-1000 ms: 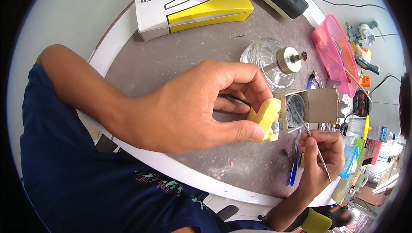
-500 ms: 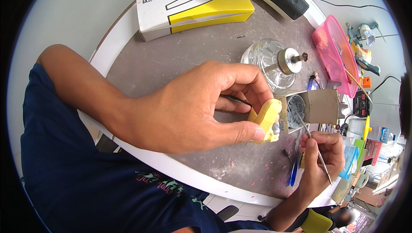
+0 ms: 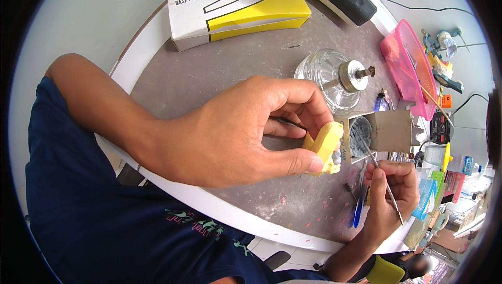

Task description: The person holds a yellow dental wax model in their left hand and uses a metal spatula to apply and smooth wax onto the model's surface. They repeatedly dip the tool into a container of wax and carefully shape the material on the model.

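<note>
My left hand (image 3: pixel 230 132) pinches a yellow plaster dental cast (image 3: pixel 327 145) between thumb and fingers. Grey material shows on the cast's right side. A thin dark tool (image 3: pixel 287 122) runs behind these fingers, partly hidden. To the lower right, my right hand (image 3: pixel 392 190) is closed around a slim metal wax carver (image 3: pixel 387 187) in a pen-like grip. The carver's far tip reaches into a small open cardboard box (image 3: pixel 393 130), against the grey-blue wax (image 3: pixel 360 136) inside it.
Beyond my hands stands a glass spirit lamp (image 3: pixel 334 82), its wick unlit. A white and yellow box (image 3: pixel 240 12) lies at the back. A pink basket (image 3: pixel 410 69) is at the right edge. Near my right hand lies a blue-handled tool (image 3: pixel 358 212), with pink scraps on the tabletop (image 3: pixel 272 200).
Almost nothing differs. The whole view has shifted very slightly, and both hands keep their holds, with the carver's tip still at the wax.
</note>
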{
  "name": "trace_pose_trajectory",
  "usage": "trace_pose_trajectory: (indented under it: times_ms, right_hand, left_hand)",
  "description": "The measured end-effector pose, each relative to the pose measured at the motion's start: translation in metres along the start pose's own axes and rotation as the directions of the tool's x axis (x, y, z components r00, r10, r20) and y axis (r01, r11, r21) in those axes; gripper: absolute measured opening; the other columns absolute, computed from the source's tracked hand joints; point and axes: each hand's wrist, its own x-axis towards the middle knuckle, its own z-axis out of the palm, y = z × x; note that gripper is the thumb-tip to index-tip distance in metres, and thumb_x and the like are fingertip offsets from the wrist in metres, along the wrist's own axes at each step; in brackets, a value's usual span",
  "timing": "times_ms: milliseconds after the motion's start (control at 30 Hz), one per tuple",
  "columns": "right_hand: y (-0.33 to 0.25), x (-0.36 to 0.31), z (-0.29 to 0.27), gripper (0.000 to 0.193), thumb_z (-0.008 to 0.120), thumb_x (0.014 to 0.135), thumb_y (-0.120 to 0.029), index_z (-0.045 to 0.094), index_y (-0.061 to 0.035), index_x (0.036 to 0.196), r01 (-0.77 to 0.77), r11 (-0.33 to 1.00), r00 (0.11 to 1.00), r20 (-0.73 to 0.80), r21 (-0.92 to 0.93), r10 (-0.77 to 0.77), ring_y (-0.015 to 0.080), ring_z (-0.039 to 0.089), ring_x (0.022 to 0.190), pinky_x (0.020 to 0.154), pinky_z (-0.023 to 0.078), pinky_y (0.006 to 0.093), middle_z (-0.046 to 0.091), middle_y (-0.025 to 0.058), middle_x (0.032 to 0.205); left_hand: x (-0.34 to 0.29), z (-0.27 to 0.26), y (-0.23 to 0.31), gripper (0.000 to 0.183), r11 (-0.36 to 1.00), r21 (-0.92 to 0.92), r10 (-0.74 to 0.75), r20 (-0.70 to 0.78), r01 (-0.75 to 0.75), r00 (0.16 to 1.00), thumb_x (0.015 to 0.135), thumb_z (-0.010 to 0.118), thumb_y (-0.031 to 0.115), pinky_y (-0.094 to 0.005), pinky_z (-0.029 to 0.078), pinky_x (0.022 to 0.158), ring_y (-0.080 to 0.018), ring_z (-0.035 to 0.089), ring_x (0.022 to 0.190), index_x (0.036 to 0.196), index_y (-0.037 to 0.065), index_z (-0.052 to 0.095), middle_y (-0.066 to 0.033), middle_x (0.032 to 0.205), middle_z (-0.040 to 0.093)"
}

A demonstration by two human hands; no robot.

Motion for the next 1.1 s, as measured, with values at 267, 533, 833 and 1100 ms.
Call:
trace_pose_trajectory:
  times_ms: [267, 533, 833, 1100]
  right_hand:
    - [0.001, -0.003, 0.000, 0.013, 0.064, 0.083, 0.000, 0.051, 0.0025, 0.086, 0.146, 0.986, 0.988, -0.059, 0.083, -0.141, 0.0124, 0.061, 0.064, 0.060, 0.050, 0.0218, 0.061, 0.0128, 0.079]
    - [-0.030, 0.013, 0.021, 0.015, 0.062, 0.085, -0.005, 0.049, 0.0009, 0.090, 0.451, 0.889, 0.888, -0.141, 0.080, -0.438, 0.0137, 0.057, 0.062, 0.057, 0.048, 0.0213, 0.061, 0.0149, 0.082]
    - [-0.015, -0.006, 0.011, 0.027, 0.059, 0.091, -0.024, 0.047, -0.0023, 0.103, 0.567, 0.807, 0.792, -0.158, -0.166, -0.589, 0.0137, 0.050, 0.055, 0.052, 0.037, 0.0239, 0.054, 0.0102, 0.070]
    - [0.019, -0.036, 0.011, 0.028, 0.057, 0.079, -0.005, 0.049, -0.0056, 0.105, 0.679, 0.734, 0.732, 0.090, -0.015, -0.675, 0.0176, 0.056, 0.061, 0.059, 0.045, 0.0269, 0.059, 0.0108, 0.080]
  left_hand:
    - [-0.002, -0.001, -0.001, 0.037, 1.000, -0.028, -0.007, -0.025, 0.007, 1.000, 0.079, 0.072, 0.009, -0.0312, 0.043, 0.099, -0.0131, 0.054, 0.108, 0.110, 0.004, 0.051, -0.0053, 0.112, 0.054]
    - [-0.001, -0.002, 0.000, 0.033, 0.997, -0.077, -0.017, -0.025, 0.015, 1.000, 0.080, 0.071, 0.009, -0.0308, 0.044, 0.097, -0.0126, 0.054, 0.106, 0.106, 0.004, 0.051, -0.0042, 0.108, 0.056]
    - [0.000, -0.002, -0.002, 0.029, 0.993, -0.120, -0.015, -0.045, 0.010, 0.999, 0.082, 0.071, 0.011, -0.0287, 0.046, 0.094, -0.0114, 0.055, 0.101, 0.103, 0.004, 0.052, -0.0041, 0.104, 0.058]
    - [-0.003, -0.004, 0.001, 0.028, 0.997, -0.066, -0.040, -0.058, 0.036, 0.998, 0.080, 0.072, 0.011, -0.0280, 0.045, 0.094, -0.0097, 0.055, 0.101, 0.100, 0.005, 0.053, -0.0031, 0.103, 0.059]
